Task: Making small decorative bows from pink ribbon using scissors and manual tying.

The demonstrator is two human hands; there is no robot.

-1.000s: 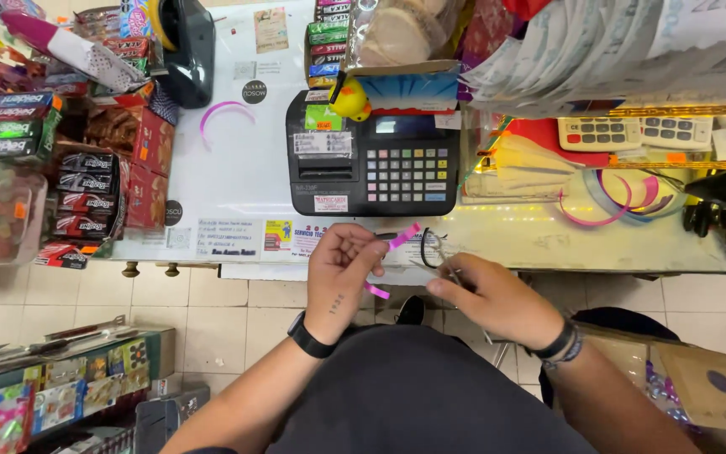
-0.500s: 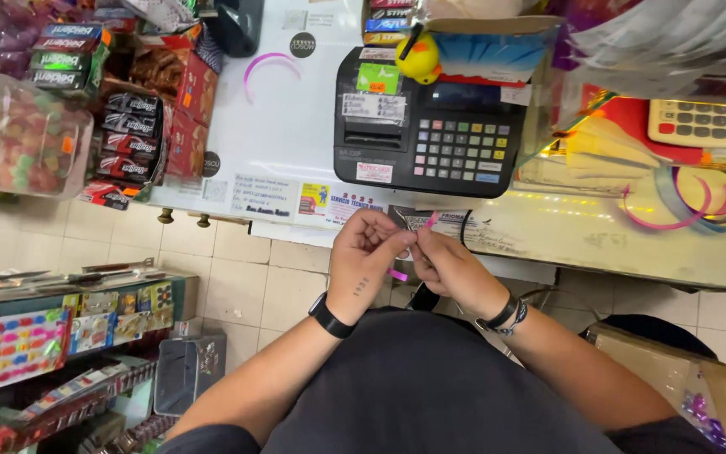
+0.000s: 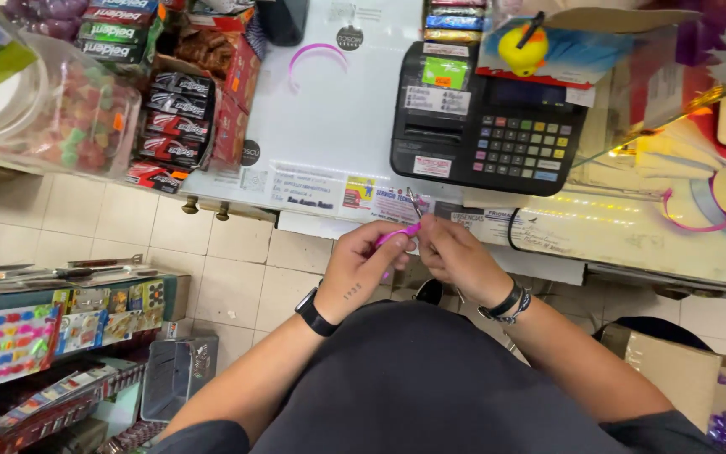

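Note:
My left hand (image 3: 365, 267) pinches a thin pink ribbon (image 3: 397, 234) just in front of my body, below the edge of the white counter (image 3: 321, 126). My right hand (image 3: 457, 256) is closed around small metal scissors (image 3: 414, 203), whose blades point up and away beside the ribbon. The two hands almost touch. A black watch sits on my left wrist and dark bracelets on my right. Whether the blades touch the ribbon I cannot tell.
A black cash register (image 3: 489, 126) stands on the counter straight ahead, with a yellow toy duck (image 3: 521, 49) behind it. A pink ribbon loop (image 3: 317, 55) lies further back. Candy jar (image 3: 77, 118) and gum boxes (image 3: 178, 118) at left, curled ribbons (image 3: 716, 202) at right, sweets shelf (image 3: 10, 336) lower left.
My hands have come closer together over the ribbon, and the scissors now point upward between them. The view has swung left and down.

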